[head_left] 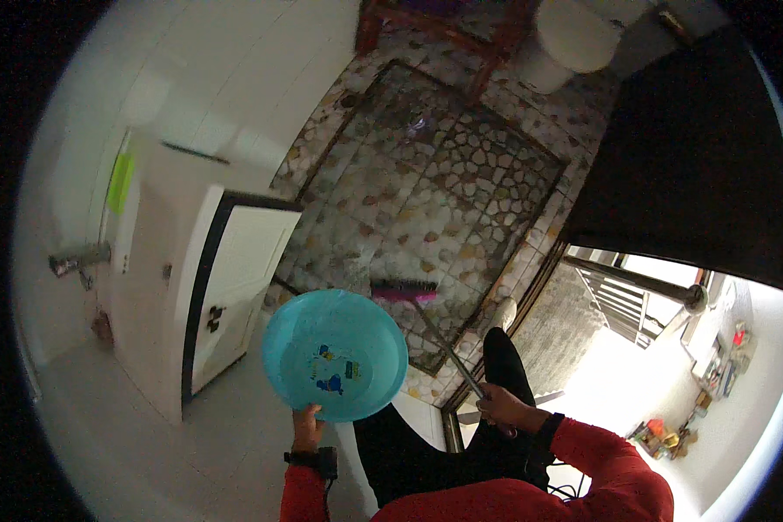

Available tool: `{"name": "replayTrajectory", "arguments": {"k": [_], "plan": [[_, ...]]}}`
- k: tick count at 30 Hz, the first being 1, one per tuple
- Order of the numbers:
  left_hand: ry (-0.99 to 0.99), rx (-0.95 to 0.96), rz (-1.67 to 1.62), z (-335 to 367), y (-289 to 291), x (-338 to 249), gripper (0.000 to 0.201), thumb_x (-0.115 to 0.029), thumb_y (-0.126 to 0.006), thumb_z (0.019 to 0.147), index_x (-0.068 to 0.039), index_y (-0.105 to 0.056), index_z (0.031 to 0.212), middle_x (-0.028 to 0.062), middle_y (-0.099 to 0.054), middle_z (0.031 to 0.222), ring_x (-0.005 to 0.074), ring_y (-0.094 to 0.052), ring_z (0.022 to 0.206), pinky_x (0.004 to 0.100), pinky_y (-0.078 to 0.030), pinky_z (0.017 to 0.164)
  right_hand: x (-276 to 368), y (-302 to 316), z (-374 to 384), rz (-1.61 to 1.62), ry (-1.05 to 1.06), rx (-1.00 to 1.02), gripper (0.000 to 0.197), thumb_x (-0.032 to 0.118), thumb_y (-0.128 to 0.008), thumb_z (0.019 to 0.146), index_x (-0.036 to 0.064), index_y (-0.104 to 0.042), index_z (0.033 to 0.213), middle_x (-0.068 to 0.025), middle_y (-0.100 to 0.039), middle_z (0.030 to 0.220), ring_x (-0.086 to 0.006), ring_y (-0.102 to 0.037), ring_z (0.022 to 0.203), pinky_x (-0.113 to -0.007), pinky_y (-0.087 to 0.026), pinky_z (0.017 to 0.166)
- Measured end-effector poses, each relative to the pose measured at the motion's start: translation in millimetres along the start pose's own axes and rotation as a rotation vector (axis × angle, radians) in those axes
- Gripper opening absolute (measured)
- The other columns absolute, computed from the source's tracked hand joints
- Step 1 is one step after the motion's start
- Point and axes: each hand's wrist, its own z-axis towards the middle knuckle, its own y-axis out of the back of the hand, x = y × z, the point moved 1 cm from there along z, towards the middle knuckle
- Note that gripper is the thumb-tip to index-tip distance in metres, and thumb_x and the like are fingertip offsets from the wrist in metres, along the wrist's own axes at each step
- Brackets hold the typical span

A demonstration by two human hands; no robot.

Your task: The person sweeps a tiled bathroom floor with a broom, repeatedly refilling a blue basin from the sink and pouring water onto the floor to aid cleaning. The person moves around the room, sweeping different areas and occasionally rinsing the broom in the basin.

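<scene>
A blue basin (357, 335), a pebbly-looking floor (357, 209) and a pink brush (400, 296).
Low middle, the left hand (307, 429) grips the smooth, round basin by its edge. At center, dark bristles (406, 284) are by the floor; scrubbing looks under way, but I can't tell what's left. Lower right, the right hand (505, 409) wraps the thin gray handle (451, 352).

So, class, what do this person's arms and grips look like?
Both sleeves are long and red. The left grip is ungloved, its black wrist strap carrying a small boxy dark device with a thin cable. The right grip is ungloved too, with a broad black wristband.
</scene>
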Motion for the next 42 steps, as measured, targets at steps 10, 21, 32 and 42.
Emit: {"name": "replayTrajectory", "arguments": {"k": [10, 21, 32, 42], "plan": [[-0.310, 0.096, 0.341, 101.0, -229.1, -89.2, 0.065, -0.039, -0.092, 0.062, -0.002, -0.055, 0.100, 0.0135, -0.057, 0.098, 0.0330, -0.057, 0.091, 0.0457, -0.049, 0.075, -16.8, -7.6, -50.1, -0.445, 0.584, -0.290, 0.025, 0.005, -0.049, 0.093, 0.0065, -0.049, 0.118, -0.0020, -0.048, 0.066, -0.0164, -0.052, 0.060, -0.033, -0.046, 0.054], [0.064, -0.068, 0.109, 40.9, -286.8, -176.0, 0.034, -0.027, -0.058, 0.093, -0.006, -0.047, 0.116, 0.0092, -0.042, 0.116, 0.0336, -0.047, 0.110, 0.0579, -0.050, 0.088, -17.1, 55.3, -47.8, 0.450, 0.019, -0.639, 0.043, 0.010, -0.056, 0.092, 0.0095, -0.045, 0.134, -0.0068, -0.055, 0.071, -0.0151, -0.054, 0.058, -0.032, -0.048, 0.052], [-0.150, 0.078, 0.114, 57.2, -151.6, -88.7, 0.058, -0.018, -0.060, 0.090, -0.008, -0.029, 0.137, 0.0201, -0.042, 0.128, 0.0454, -0.047, 0.113, 0.0687, -0.047, 0.092, 28.0, 180.6, -22.3, 0.837, -0.011, -0.844, 0.058, 0.012, -0.052, 0.096, 0.0134, -0.028, 0.149, -0.0137, -0.059, 0.082, -0.0237, -0.057, 0.059, -0.039, -0.052, 0.052], [-0.330, 0.053, 0.210, 2.0, -79.5, 1.1, 0.062, -0.013, -0.062, 0.084, -0.013, -0.031, 0.137, 0.0192, -0.041, 0.128, 0.0442, -0.049, 0.111, 0.0640, -0.048, 0.090, 136.7, 294.6, 294.4, -0.828, 0.334, -0.420, 0.028, 0.018, -0.058, 0.094, 0.0087, -0.041, 0.074, -0.0044, -0.040, 0.061, -0.0171, -0.036, 0.052, -0.034, -0.035, 0.053]]}}
